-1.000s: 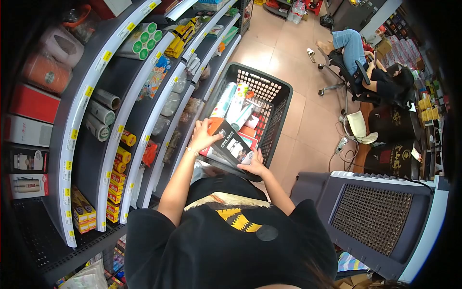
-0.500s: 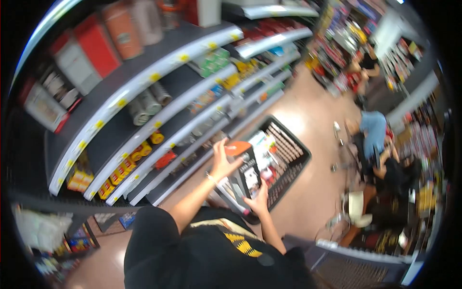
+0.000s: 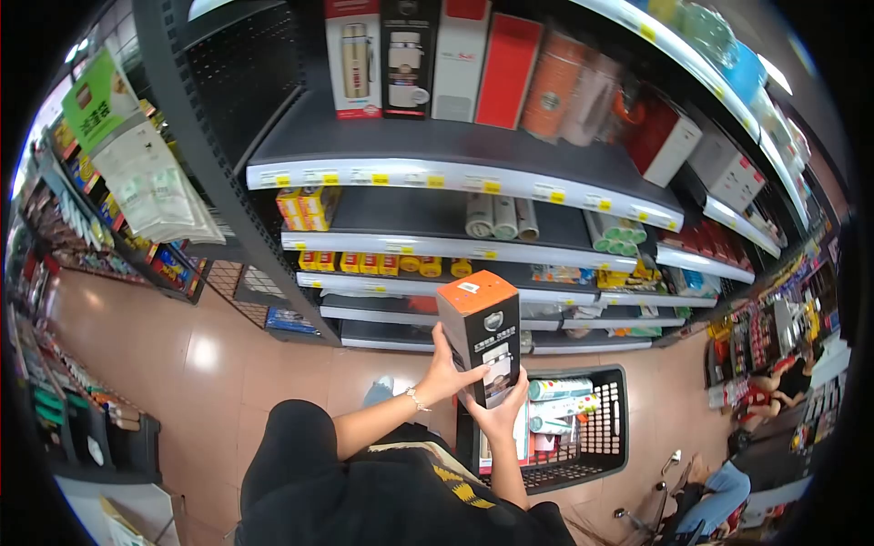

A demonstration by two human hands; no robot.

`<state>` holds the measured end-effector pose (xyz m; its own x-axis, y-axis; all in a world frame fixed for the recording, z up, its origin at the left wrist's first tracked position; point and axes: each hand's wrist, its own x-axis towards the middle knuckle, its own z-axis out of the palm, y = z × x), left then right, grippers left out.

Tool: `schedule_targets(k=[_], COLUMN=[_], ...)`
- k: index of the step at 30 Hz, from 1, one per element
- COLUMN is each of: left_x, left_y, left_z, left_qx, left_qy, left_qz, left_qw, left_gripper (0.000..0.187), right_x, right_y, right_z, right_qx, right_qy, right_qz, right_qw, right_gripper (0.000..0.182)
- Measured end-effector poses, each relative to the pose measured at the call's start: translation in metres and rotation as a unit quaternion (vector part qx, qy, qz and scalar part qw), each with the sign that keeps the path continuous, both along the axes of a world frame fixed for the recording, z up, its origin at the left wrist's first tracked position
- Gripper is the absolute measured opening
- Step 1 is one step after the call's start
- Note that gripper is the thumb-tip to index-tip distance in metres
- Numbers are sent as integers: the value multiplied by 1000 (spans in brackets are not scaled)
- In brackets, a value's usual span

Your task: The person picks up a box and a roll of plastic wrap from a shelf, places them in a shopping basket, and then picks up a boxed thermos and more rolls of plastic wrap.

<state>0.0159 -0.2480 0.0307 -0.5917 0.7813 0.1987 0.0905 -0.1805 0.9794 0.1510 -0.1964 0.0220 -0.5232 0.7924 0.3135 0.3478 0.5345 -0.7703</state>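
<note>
A black box (image 3: 494, 329) with an orange top and a picture of a white vacuum flask is held upright in front of my body. My left hand (image 3: 445, 371) grips its left side, thumb across the lower front. With my right hand (image 3: 501, 414) I hold the box from below at its lower right corner. Behind and below the box, a black plastic shopping basket (image 3: 622, 414) stands on the floor. Inside it lie several wrapped rolls or packets (image 3: 560, 405), partly hidden by my right hand and the box.
A dark shelf unit (image 3: 437, 150) faces me. Its upper board bears several boxes, among them a similar black flask box (image 3: 406, 64) and a red box (image 3: 510, 68). A hanging bag (image 3: 150, 187) is at the left. At the lower right, a person in jeans (image 3: 719, 496) sits.
My view has turned left, so the shelves now stand squarely in front of me. The box, still in both hands, has come upright and its front shows clearly.
</note>
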Motion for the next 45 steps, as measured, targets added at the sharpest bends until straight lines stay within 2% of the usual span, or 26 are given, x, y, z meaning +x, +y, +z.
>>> schedule_targets(k=[2, 5, 8, 10, 13, 16, 17, 19, 20, 23, 24, 27, 28, 31, 32, 42, 45], left_x=[-25, -56, -88, -116, -157, -193, -203, -227, -231, -255, -259, -272, -274, -279, -282, -308, -310], left_y=[-7, -24, -32, -36, -38, -33, -30, -25, -27, -32, -35, -39, -38, -36, -37, -24, -15], left_z=[-6, 41, 70, 94, 141, 179, 191, 204, 213, 206, 200, 182, 177, 168, 170, 173, 170], left_qx=[35, 83, 145, 148, 171, 211, 233, 219, 220, 205, 210, 167, 182, 180, 170, 114, 97], left_qy=[3, -63, -78, -68, 40, 154, 145, 269, 268, 408, 413, 447, 423, 415, 449, 499, 484], left_qz=[25, 22, 17, 0, -35, -50, -76, -26, -23, 18, 13, 29, 25, 34, 43, 42, 38], left_qw=[999, 994, 986, 987, 984, 964, 958, 938, 938, 889, 886, 879, 887, 891, 876, 858, 869], left_gripper=[96, 96, 96, 98, 104, 111, 114, 115, 109, 101, 90, 83, 76, 72, 68, 70, 71], right_x=[-18, -42, -73, -103, -153, -204, -218, -244, -255, -280, -289, -307, -312, -326, -329, -351, -360], right_y=[1, -2, -7, -14, -24, -24, -21, -19, -18, -22, -20, -19, -19, -16, -16, 5, 17], right_z=[15, 28, 47, 60, 71, 96, 105, 124, 131, 156, 157, 172, 176, 185, 188, 201, 198], right_qx=[29, 105, 203, 223, 234, 270, 291, 299, 293, 284, 268, 268, 262, 264, 254, 199, 225], right_qy=[2, -15, -6, 29, 89, 204, 215, 238, 252, 264, 276, 261, 273, 286, 287, 319, 268], right_qz=[64, 136, 168, 148, 95, 30, 9, -25, -35, -49, -49, -64, -56, -54, -57, -31, -60], right_qw=[998, 985, 965, 963, 964, 941, 932, 924, 921, 920, 922, 925, 924, 920, 922, 926, 935], right_gripper=[102, 108, 115, 113, 108, 101, 100, 99, 100, 102, 104, 99, 97, 96, 96, 90, 90])
